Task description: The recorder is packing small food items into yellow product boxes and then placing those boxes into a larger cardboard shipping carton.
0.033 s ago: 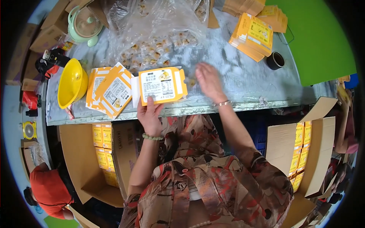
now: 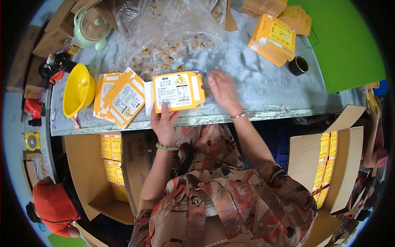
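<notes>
A flat yellow-and-white carton (image 2: 176, 91) with a printed panel is tilted up above the table's near edge. My left hand (image 2: 164, 121) grips it from below, thumb on the printed face. White flaps stick out on its left; its right end has a yellow tab. Beside that end is my right hand (image 2: 223, 90), fingers bent together and slightly blurred. Something small and dark shows at its fingertips, too unclear to name. Small clear-wrapped pieces (image 2: 166, 61) with brown and yellow contents lie behind the carton, spilling from a clear plastic bag (image 2: 160, 24).
Flat yellow cartons (image 2: 125, 99) lie left of my left hand, by a yellow basket (image 2: 78, 92). More flat cartons (image 2: 273, 39) and a dark round container (image 2: 298, 66) are at right. Open cardboard boxes (image 2: 94, 173) with packed cartons flank me. A person in orange (image 2: 53, 203) is lower left.
The carton and my left hand have shifted slightly to the right. My right hand has moved a little down and left, nearer the carton's right end.
</notes>
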Action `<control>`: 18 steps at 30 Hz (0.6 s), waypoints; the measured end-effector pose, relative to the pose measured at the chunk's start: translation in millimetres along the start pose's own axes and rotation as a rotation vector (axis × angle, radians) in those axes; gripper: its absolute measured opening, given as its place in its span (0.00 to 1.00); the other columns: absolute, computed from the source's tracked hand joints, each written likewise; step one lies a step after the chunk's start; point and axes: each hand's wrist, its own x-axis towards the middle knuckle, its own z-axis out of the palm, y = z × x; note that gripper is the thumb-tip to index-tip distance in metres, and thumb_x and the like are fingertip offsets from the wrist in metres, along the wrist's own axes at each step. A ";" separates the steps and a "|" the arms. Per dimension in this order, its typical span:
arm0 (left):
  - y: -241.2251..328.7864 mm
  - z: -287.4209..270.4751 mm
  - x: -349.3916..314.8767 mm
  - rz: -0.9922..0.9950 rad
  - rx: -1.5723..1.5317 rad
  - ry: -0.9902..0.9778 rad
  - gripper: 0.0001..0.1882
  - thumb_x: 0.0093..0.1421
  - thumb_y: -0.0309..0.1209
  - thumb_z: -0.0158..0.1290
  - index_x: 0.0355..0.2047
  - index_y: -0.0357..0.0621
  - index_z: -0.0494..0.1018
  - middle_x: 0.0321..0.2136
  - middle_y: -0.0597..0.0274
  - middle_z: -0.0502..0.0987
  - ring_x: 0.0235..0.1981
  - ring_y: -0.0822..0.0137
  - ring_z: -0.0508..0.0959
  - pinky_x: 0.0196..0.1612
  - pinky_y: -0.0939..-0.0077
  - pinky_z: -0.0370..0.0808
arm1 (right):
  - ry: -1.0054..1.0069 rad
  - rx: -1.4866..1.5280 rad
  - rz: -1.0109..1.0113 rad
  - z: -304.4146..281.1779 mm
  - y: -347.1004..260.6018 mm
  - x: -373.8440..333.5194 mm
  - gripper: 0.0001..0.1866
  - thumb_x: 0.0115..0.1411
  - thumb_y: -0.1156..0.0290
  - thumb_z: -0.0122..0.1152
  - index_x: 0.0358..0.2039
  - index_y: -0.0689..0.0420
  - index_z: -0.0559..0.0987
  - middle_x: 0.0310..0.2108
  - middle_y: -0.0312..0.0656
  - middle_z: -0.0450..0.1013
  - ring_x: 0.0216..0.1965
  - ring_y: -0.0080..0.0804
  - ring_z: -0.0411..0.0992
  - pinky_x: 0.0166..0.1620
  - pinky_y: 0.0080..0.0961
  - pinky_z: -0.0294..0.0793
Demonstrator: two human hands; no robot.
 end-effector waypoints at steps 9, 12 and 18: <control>-12.4 0.1 -5.4 -0.051 -0.076 -0.068 0.12 0.54 0.30 0.44 0.39 0.41 0.62 0.34 0.60 0.69 0.33 0.68 0.72 0.34 0.75 0.73 | 0.244 1.759 0.683 3.8 -50.5 7.1 0.20 0.57 0.67 0.41 0.48 0.63 0.58 0.45 0.42 0.63 0.46 0.26 0.60 0.47 0.20 0.59; -8.5 4.3 -17.2 -0.051 -0.237 -0.122 0.15 0.55 0.31 0.43 0.43 0.44 0.59 0.38 0.61 0.67 0.37 0.68 0.70 0.38 0.73 0.71 | 0.126 1.337 0.211 -17.7 -68.3 6.2 0.22 0.53 0.76 0.45 0.50 0.61 0.57 0.47 0.43 0.61 0.49 0.29 0.59 0.49 0.20 0.57; 15.9 5.1 -48.5 -0.252 -0.507 -0.446 0.21 0.57 0.37 0.38 0.50 0.51 0.50 0.47 0.51 0.58 0.46 0.55 0.63 0.45 0.60 0.66 | -0.002 0.770 -0.451 -106.7 -110.8 41.4 0.14 0.50 0.79 0.46 0.38 0.57 0.71 0.37 0.42 0.69 0.40 0.33 0.68 0.50 0.30 0.58</control>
